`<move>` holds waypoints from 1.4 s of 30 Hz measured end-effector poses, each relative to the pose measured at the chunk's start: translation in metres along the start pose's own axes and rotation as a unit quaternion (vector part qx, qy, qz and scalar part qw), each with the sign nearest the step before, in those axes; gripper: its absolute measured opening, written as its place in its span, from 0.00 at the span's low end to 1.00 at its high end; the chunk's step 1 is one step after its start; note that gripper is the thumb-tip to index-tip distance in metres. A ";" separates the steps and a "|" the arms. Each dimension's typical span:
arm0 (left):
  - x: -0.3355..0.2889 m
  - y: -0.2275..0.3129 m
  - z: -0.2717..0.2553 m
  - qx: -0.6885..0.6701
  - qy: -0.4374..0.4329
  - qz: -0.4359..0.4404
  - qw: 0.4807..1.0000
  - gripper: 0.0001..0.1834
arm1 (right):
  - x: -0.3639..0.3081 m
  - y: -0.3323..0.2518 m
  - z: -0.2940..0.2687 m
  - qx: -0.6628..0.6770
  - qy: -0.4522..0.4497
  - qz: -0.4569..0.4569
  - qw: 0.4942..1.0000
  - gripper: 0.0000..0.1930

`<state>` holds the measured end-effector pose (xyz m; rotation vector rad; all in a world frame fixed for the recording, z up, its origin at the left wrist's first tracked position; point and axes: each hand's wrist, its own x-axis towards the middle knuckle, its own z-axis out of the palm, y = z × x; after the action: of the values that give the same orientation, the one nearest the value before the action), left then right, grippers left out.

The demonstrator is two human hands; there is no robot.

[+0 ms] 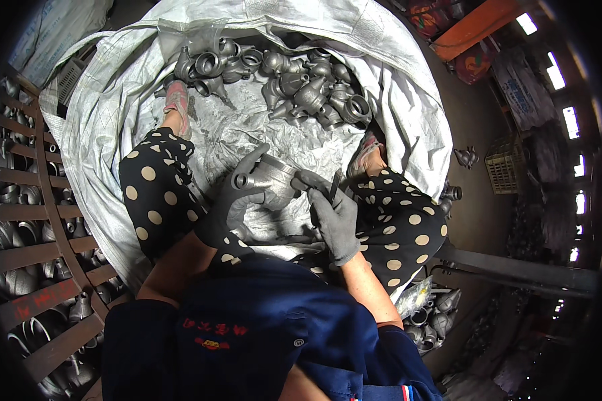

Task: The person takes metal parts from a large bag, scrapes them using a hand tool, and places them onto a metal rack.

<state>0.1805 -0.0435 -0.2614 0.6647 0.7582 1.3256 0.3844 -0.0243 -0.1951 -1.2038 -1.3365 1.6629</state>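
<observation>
In front of my lap, my left hand point(233, 207) in a dark grey glove grips a grey metal casting point(273, 177). The casting is rounded, with a wide ring rim at the top and a short open pipe stub beside my left fingers. My right hand point(334, 222), also gloved, is closed around a dark flat bar point(335, 183), perhaps a file, whose end sticks up past the fingers. The right fingertips are at the casting's right side; the bar's other end is hidden by the hand and cannot be made out.
Between my legs spreads a large white woven sack point(408, 87), with a pile of similar castings point(311, 93) on its far part. A rusty slatted metal cage point(30, 254) holding more castings stands at left. A yellowish crate point(505, 166) and a metal bar point(522, 269) are at right.
</observation>
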 end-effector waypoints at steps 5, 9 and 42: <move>0.001 0.000 0.007 -0.035 0.001 -0.013 0.999 0.47 | 0.004 0.001 0.011 -0.086 -0.056 -0.040 0.994 0.18; 0.002 0.002 0.001 0.002 0.007 -0.020 1.000 0.47 | 0.008 0.009 0.003 0.025 0.002 -0.046 0.999 0.19; 0.031 -0.015 -0.035 -0.307 0.132 0.056 0.941 0.25 | 0.029 0.058 -0.001 0.173 -0.040 0.114 0.978 0.21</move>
<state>0.1644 -0.0149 -0.2977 0.0277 0.4739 1.6692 0.3777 -0.0117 -0.2586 -1.1214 -0.9265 2.0261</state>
